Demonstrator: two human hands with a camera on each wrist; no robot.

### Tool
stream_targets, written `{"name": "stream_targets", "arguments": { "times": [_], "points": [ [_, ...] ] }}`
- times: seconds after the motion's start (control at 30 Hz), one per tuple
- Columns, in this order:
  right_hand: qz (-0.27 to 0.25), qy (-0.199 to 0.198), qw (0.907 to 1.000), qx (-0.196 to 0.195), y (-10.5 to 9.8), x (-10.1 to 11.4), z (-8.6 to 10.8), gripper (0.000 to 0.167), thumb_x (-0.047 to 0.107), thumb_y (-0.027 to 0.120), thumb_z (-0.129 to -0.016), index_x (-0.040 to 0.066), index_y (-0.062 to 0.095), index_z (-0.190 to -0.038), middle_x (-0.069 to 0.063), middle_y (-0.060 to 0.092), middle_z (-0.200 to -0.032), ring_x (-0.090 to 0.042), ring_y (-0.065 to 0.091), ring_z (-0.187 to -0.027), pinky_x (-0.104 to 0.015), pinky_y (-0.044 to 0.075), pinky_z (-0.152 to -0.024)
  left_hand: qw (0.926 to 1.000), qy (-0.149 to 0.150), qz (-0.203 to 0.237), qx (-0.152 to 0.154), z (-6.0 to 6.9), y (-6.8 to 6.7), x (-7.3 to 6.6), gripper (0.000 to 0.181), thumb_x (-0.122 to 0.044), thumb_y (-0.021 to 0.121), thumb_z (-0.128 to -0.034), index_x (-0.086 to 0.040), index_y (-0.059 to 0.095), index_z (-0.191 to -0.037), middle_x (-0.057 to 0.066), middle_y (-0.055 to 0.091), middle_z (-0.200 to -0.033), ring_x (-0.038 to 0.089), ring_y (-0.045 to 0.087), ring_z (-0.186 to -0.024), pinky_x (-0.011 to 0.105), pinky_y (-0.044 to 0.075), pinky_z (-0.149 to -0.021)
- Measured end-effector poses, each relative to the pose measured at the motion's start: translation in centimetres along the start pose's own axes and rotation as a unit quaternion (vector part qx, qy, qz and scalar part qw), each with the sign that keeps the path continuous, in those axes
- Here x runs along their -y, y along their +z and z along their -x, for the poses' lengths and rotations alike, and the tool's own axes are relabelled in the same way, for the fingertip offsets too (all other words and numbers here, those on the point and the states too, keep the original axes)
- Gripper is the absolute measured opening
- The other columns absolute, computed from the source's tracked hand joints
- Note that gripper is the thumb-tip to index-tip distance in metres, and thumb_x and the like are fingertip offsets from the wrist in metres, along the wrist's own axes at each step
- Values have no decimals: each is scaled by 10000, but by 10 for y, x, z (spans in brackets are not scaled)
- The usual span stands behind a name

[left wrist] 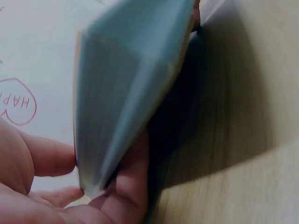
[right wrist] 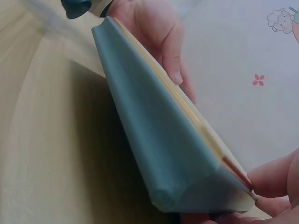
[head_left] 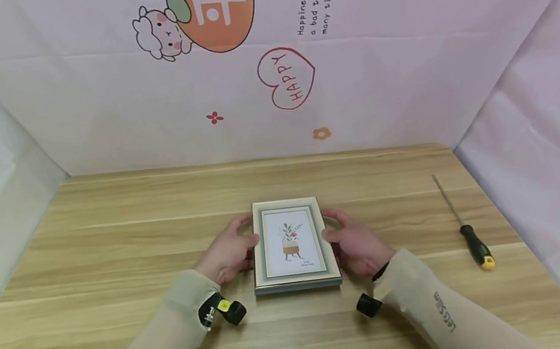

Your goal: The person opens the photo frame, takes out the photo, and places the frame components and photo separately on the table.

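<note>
Between my two hands is a picture frame [head_left: 297, 278] with a cream and grey-green border, showing a print of a potted plant. My left hand [head_left: 228, 251] grips its left side, thumb on the front edge and fingers underneath. On the opposite side my right hand [head_left: 355, 242] holds it the same way. The left wrist view shows the frame's blue-grey side [left wrist: 117, 102] raised over its shadow, with fingers curled below it. In the right wrist view the near side [right wrist: 145, 126] also stands off the table, and its underside is hidden.
A screwdriver [head_left: 474, 247] with a black and yellow handle lies on the wooden table [head_left: 118, 238] at the right. White printed cloth [head_left: 380, 77] hangs behind the table and along both sides. Each wrist carries a small black camera [head_left: 368, 305].
</note>
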State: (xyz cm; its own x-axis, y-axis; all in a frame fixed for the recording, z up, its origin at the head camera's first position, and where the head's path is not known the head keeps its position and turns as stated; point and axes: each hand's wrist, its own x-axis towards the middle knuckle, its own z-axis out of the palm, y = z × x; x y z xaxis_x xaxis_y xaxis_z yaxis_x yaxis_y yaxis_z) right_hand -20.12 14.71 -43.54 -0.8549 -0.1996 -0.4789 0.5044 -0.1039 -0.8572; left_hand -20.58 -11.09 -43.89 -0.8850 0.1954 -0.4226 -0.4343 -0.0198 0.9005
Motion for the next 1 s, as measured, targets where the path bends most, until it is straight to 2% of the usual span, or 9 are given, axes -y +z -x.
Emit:
{"name": "stream_targets", "arguments": {
  "times": [0.17,0.33,0.4,0.53,0.63,0.73,0.83,0.93,1.0],
  "points": [
    [335,-21,9994,-74,-1,2,-1,584,4,477,-1019,242,322,-1528,-204,511,-1356,-297,576,-1075,-393,542,-811,9960,236,-822,-239,2,5,-3,641,-11,498,-1000,-151,255,-1577,224,211,-1585,362,576,-1102,438,552,-853],
    [1210,-185,9922,-233,-5,2,-4,591,36,539,-998,228,359,-1527,-206,530,-1334,-285,600,-1030,-378,549,-796,9858,316,-1598,-401,4,8,-4,641,-42,517,-995,-136,266,-1577,190,164,-1620,405,271,-1412,568,289,-1112],
    [1816,-261,9823,-370,-7,3,-3,607,77,583,-979,242,386,-1528,-193,542,-1333,-285,612,-1009,-388,548,-797,9818,331,-1814,-444,4,9,-5,632,-56,514,-1001,-135,268,-1577,182,181,-1618,390,186,-1449,575,199,-1143],
    [3202,-505,9441,-604,-5,8,4,632,166,639,-946,239,412,-1531,-172,511,-1409,-256,570,-1067,-402,500,-857,9782,433,-1985,-433,3,11,-5,621,-53,505,-1006,-119,266,-1576,189,203,-1611,374,169,-1456,569,174,-1150],
    [3804,-618,9206,-623,-1,11,10,645,187,641,-953,198,384,-1545,-190,477,-1445,-233,563,-931,-355,501,-707,9749,510,-2122,-430,3,10,-5,618,-60,505,-1009,-119,267,-1576,185,217,-1607,360,190,-1451,557,201,-1147],
    [4004,-690,9120,-565,1,11,10,654,170,629,-964,165,352,-1556,-214,445,-1469,-246,542,-789,-345,477,-581,9671,598,-2439,-416,5,10,-7,617,-80,503,-1014,-122,261,-1579,175,238,-1603,350,200,-1450,551,202,-1149],
    [4234,-807,9006,-571,3,10,9,653,164,615,-969,131,335,-1558,-209,391,-1519,-313,576,-1045,-431,520,-793,9604,630,-2690,-369,7,9,-9,613,-97,499,-1022,-130,255,-1583,185,280,-1584,368,256,-1432,566,278,-1118],
    [4413,-876,8909,-627,4,9,7,649,165,608,-971,114,332,-1556,-188,373,-1538,-336,419,-1335,-522,384,-1057,9563,632,-2835,-335,8,9,-10,614,-107,502,-1025,-139,253,-1585,204,322,-1560,382,318,-1401,572,364,-1062],
    [4510,-918,8854,-652,6,9,7,645,167,604,-971,106,333,-1553,-174,366,-1545,-333,334,-1402,-538,288,-1125,9526,637,-2954,-340,9,8,-11,614,-112,504,-1027,-133,249,-1585,205,331,-1555,381,326,-1399,561,366,-1064]
  ]
}}
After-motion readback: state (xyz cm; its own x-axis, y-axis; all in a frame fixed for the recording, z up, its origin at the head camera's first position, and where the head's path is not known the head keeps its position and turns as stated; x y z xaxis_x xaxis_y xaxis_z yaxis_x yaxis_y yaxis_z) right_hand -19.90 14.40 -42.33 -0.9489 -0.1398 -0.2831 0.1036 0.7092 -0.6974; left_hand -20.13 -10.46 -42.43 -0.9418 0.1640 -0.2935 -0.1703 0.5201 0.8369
